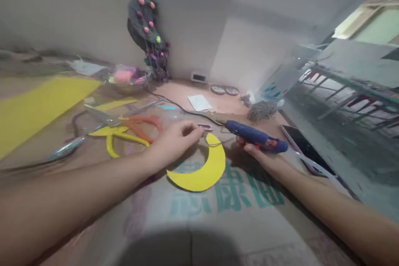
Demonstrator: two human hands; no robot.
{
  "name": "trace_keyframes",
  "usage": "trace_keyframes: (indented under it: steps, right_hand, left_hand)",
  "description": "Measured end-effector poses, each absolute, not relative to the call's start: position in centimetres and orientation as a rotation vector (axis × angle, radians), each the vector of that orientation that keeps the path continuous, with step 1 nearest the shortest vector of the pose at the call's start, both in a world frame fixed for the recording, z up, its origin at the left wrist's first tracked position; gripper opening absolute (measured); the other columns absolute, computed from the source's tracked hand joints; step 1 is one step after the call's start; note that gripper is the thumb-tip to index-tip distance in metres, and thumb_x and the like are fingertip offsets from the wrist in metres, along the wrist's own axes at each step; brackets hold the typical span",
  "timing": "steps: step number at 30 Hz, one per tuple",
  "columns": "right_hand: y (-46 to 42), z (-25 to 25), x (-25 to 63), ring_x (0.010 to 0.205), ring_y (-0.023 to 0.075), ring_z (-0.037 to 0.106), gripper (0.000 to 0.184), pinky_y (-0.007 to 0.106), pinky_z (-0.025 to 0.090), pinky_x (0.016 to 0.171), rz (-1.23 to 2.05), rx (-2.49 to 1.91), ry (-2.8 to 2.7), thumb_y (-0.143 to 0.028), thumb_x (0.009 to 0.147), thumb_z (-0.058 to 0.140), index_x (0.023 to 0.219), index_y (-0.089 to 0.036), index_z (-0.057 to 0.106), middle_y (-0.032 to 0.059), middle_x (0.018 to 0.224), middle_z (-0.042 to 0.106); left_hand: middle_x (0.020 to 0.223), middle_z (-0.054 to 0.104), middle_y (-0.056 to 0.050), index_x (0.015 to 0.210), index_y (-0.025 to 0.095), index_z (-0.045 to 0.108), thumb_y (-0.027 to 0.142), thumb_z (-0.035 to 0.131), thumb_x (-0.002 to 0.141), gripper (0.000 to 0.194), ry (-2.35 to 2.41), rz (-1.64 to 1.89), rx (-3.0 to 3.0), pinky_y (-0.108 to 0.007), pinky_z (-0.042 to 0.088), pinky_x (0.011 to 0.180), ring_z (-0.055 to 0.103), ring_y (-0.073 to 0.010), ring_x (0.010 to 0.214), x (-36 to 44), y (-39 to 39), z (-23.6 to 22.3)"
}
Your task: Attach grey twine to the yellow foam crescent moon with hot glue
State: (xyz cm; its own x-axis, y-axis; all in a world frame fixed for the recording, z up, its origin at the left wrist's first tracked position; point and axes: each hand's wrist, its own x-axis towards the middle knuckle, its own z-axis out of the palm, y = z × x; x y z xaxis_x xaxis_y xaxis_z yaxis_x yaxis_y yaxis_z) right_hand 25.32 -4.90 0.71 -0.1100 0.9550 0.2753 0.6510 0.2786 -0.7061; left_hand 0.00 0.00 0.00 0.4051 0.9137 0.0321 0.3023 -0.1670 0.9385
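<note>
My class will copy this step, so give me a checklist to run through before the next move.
1. Blue glue gun in the right hand: ok.
2. Nozzle apart from the left hand: ok, a gap shows.
3. Yellow crescent in front of the hands: ok.
4. Left hand's hold: cannot tell; its fingertips are at the crescent's upper tip, near the grey cord.
5. Orange-handled scissors well away from the left hand: not ok, handles lie close by.
6. Glue hot: cannot tell.

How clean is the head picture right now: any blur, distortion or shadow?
Head view: edges look stretched; flat yellow sheet at left smeared; yellow crescent-shaped cutout fairly sharp. Head view: dark rounded shadow at bottom centre.
</note>
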Motion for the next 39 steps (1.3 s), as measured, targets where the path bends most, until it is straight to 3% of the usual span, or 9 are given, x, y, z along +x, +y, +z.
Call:
trace_keyframes:
  steps: [6, 10, 16, 24, 33, 39]
  right_hand:
    - [-4.9, 0.5, 26.0, 0.071, 0.0184, 0.063, 0.035, 0.029, 0.053, 0.063, 0.829, -1.327, -1.894, -0.056, 0.079, 0.064, 0.083, -0.022, 0.062, 0.0034, 0.080, 0.065]
    - [-4.8, 0.3, 26.1, 0.070, 0.0178, 0.061, 0.036, 0.029, 0.050, 0.065, 0.845, -1.345, -1.956, -0.055, 0.078, 0.065, 0.080, -0.019, 0.061, 0.0039, 0.076, 0.064]
    - [-4.7, 0.8, 25.5, 0.064, 0.0155, 0.056, 0.041, 0.026, 0.044, 0.054, 0.886, -1.398, -1.919, -0.059, 0.075, 0.066, 0.076, -0.019, 0.056, 0.0019, 0.068, 0.058]
    - [-5.0, 1.3, 25.0, 0.064, 0.0166, 0.058, 0.027, 0.027, 0.046, 0.056, 0.754, -1.423, -1.975, -0.048, 0.077, 0.067, 0.074, -0.022, 0.059, 0.0008, 0.069, 0.061]
    - [-5.2, 1.4, 24.9, 0.063, 0.0189, 0.060, 0.030, 0.030, 0.047, 0.056, 0.590, -1.551, -2.031, -0.053, 0.076, 0.063, 0.075, -0.023, 0.059, 0.0014, 0.068, 0.061]
    - [-5.1, 1.2, 24.9, 0.062, 0.0185, 0.058, 0.033, 0.030, 0.045, 0.056, 0.548, -1.559, -2.023, -0.057, 0.076, 0.062, 0.077, -0.024, 0.061, 0.0004, 0.068, 0.061]
  left_hand:
    - [0.052, 0.044, 0.007, 0.076, 0.019, 0.054, 0.050, 0.050, 0.088, 0.033, 1.083, 0.770, 1.656, -0.017, 0.025, 0.037, 0.036, -0.0063, 0.041, 0.0, 0.0, 0.0]
    - [0.057, 0.049, 0.005, 0.075, 0.019, 0.055, 0.048, 0.051, 0.087, 0.032, 1.077, 0.807, 1.664, -0.017, 0.030, 0.042, 0.041, -0.0073, 0.047, 0.1, 0.0, 0.0]
    - [0.059, 0.051, 0.005, 0.073, 0.018, 0.055, 0.047, 0.049, 0.088, 0.033, 1.084, 0.802, 1.700, -0.018, 0.030, 0.044, 0.041, -0.0081, 0.048, 0.0, 0.0, 0.3]
    - [0.073, 0.063, 0.001, 0.076, 0.018, 0.057, 0.048, 0.048, 0.088, 0.034, 1.060, 0.815, 1.739, -0.021, 0.038, 0.054, 0.051, -0.0117, 0.059, 0.1, 0.1, 0.0]
    - [0.066, 0.057, 0.004, 0.075, 0.019, 0.056, 0.048, 0.049, 0.088, 0.033, 1.081, 0.804, 1.726, -0.020, 0.033, 0.048, 0.044, -0.0087, 0.051, 0.0, 0.0, 0.1]
    - [0.069, 0.060, 0.003, 0.075, 0.018, 0.056, 0.048, 0.049, 0.088, 0.034, 1.060, 0.804, 1.737, -0.020, 0.035, 0.051, 0.049, -0.0100, 0.056, 0.0, 0.0, 0.1]
